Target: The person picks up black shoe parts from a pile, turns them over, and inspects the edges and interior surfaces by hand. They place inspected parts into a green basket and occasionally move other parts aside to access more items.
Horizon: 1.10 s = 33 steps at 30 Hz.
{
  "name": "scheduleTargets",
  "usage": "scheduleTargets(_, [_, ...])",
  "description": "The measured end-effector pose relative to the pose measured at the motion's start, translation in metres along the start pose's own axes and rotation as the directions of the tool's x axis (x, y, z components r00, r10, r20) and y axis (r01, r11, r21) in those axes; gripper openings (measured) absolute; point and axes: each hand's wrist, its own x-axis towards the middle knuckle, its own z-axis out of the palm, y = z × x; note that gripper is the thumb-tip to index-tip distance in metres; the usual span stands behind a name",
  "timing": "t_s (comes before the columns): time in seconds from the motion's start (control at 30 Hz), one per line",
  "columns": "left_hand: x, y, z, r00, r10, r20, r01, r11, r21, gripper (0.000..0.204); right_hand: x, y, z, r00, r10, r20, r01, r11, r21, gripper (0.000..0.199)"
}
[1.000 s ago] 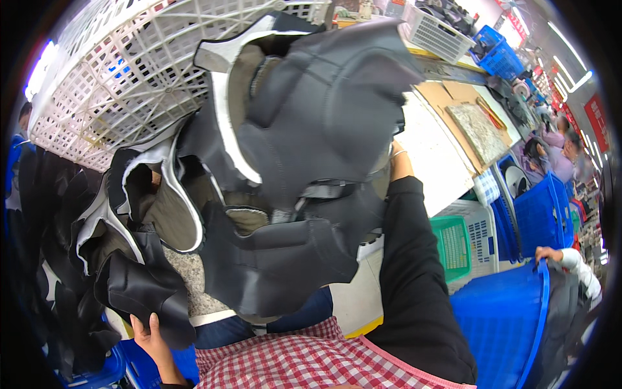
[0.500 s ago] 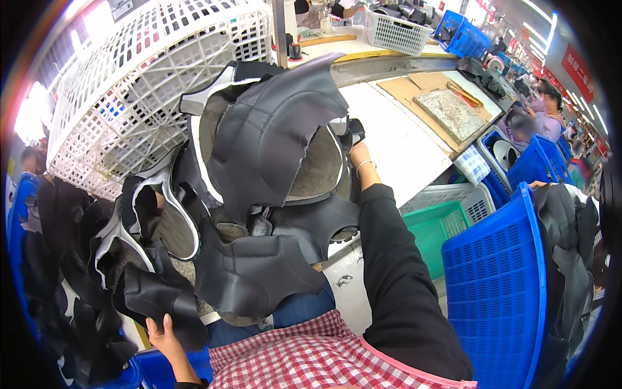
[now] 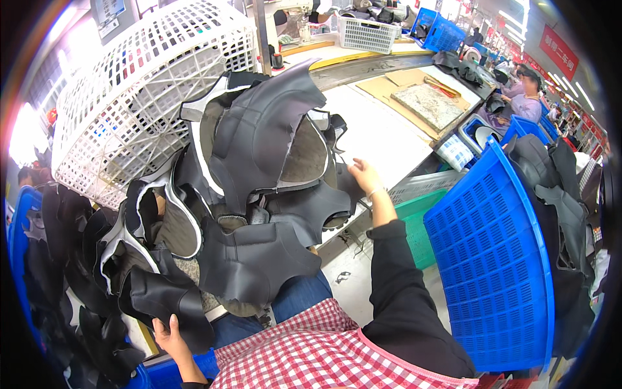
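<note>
Piled across the middle: a broad heap of smooth black leather pieces (image 3: 249, 142), lined in brownish-grey fleece and edged in white, overlapping and partly curled open. Up against it on the left: a white openwork plastic crate (image 3: 155, 117), tilted. At the right, well apart from the heap: a tall blue perforated plastic basket (image 3: 486, 259), also tilted. Along the lower edge: a red-and-white checked cloth apron (image 3: 337, 350). Beyond the heap to the right: a flat white tabletop (image 3: 363, 129). At the heap's lower left: a curved black leather panel (image 3: 165, 298). Beside the blue basket: a green plastic basket (image 3: 414, 233). Farther off: a rough grey rectangular slab (image 3: 427, 107).

Set at the panel's lower edge: the left hand (image 3: 170, 337), thumb and finger apart, leather right at the fingertips; cannot tell whether pinched. Just right of the heap: the right hand (image 3: 369, 178), fingers loosely spread, leather near the fingertips; cannot tell whether touching.
</note>
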Motion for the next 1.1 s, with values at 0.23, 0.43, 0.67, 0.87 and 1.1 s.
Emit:
scheduleTargets(0.23, [0.000,0.004,-0.005,0.998,0.048,0.042,-0.048,0.999,-0.002,0.016,-0.037,0.004,0.020,0.982,-0.170,-0.076,0.094,0.803,-0.588,0.059])
scheduleTargets(0.43, [0.000,0.002,-0.014,0.997,0.060,0.056,-0.061,0.998,0.009,0.014,-0.045,-0.019,0.019,0.933,-0.166,-0.319,-0.090,0.752,-0.653,0.059])
scheduleTargets(0.67, [0.003,0.002,-0.016,0.998,0.067,0.013,-0.067,0.998,0.006,0.014,-0.111,0.034,0.027,0.849,-0.128,-0.512,-0.126,0.893,-0.433,0.065])
scheduleTargets(0.87, [0.007,0.000,-0.015,1.000,0.012,-0.015,-0.013,1.000,-0.019,0.017,-0.153,0.098,0.034,0.744,0.183,-0.642,-0.100,0.981,0.164,0.063])
scheduleTargets(1.1, [0.008,-0.007,-0.018,0.999,0.025,0.022,-0.025,1.000,-0.001,0.017,-0.136,0.074,0.018,0.705,-0.272,-0.655,0.246,0.960,-0.134,0.047])
